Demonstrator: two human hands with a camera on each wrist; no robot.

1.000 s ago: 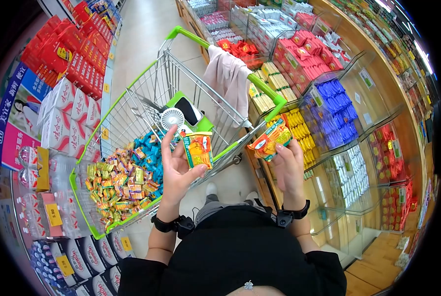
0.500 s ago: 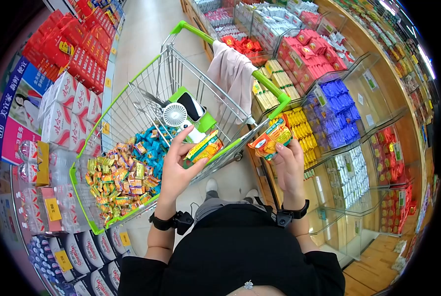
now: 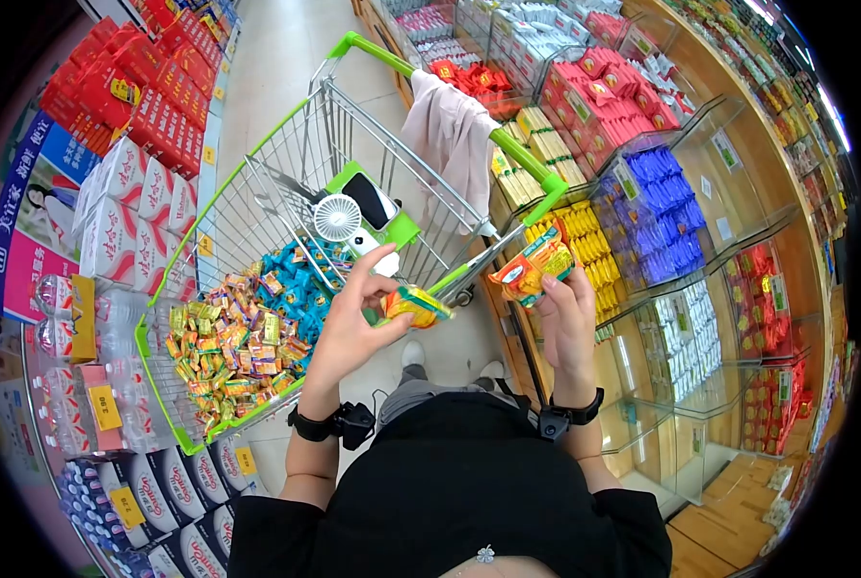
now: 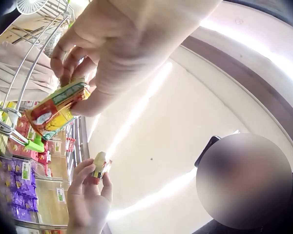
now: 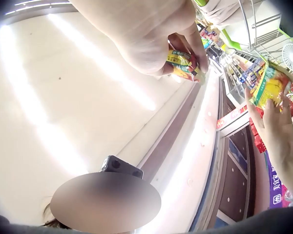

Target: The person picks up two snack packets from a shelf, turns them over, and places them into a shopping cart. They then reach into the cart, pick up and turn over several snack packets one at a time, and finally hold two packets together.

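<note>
1. Two packets in my grip – the left packet (image 3: pixel 417 305) has tipped, its right end now lower.
2. My left hand (image 3: pixel 353 323) pinches it, thumb against curled fingers, near the trolley (image 3: pixel 384 55).
3. My right hand (image 3: pixel 567 323) pinches the right packet (image 3: pixel 534 268) – closed on its edge.

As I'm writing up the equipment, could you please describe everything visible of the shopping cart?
The shopping cart stands upright, its silvery wire basket edged in bright green. Pale pink cloth drapes over its green handle. Inside are heaped wrapped candies, a white fan and a dark-screened device. Neither the left hand nor right hand appears to touch it.
</note>
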